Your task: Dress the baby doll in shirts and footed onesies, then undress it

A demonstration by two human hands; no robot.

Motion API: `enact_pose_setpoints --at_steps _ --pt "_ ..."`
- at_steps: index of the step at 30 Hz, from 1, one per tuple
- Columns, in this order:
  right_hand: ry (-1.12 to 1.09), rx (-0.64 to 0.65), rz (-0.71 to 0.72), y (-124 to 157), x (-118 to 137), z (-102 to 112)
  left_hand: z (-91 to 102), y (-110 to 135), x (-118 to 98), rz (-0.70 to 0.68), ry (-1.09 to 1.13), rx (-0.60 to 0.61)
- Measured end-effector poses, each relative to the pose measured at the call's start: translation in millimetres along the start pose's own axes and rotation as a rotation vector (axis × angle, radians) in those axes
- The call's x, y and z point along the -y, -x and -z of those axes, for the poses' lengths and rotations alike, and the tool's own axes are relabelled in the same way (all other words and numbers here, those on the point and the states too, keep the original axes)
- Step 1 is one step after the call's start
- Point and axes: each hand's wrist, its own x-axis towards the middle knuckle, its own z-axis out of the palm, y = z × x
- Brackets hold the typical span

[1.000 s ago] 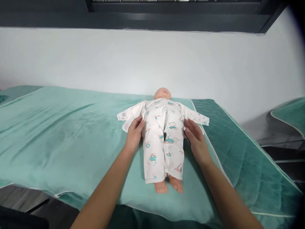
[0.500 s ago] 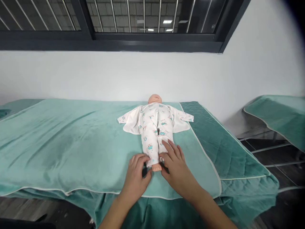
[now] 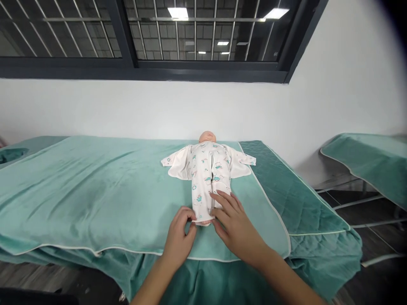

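A: Where is the doll (image 3: 207, 137)?
B: On its back, by the far edge of the bed (image 3: 95, 190).
A: And the hands?
B: The left hand (image 3: 180, 237) pinches the leg end of the suit (image 3: 206, 178). The right hand (image 3: 233, 226) lies flat, fingers (image 3: 222, 197) apart, maybe pressing it smooth.

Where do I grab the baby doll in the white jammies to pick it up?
Probably the trunk of the baby doll in the white printed romper, a hand at each flank, coming from the near foot end. It lies flat on its back on the teal velvet blanket, sleeves spread.
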Motion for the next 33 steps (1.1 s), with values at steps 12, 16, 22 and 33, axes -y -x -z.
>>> enact_pose_setpoints --at_steps 12,16,22,33 --pt "-0.044 -0.069 -0.324 36.8 -58.3 -27.2 -39.2 -43.3 -44.1 -0.206 -0.548 0.171" --pt "-0.032 -0.053 -0.28 27.5 -55.8 -28.7 -48.9 -55.7 -47.8 -0.177 -0.741 0.211" --pt "-0.265 -0.088 -0.272 26.4 -55.4 -14.3 -48.6 -54.9 -42.2 -0.192 -0.722 0.189" --pt "-0.219 -0.132 -0.189 31.1 -42.3 28.6 -38.1 -38.6 -56.4 -0.282 -0.279 0.079"
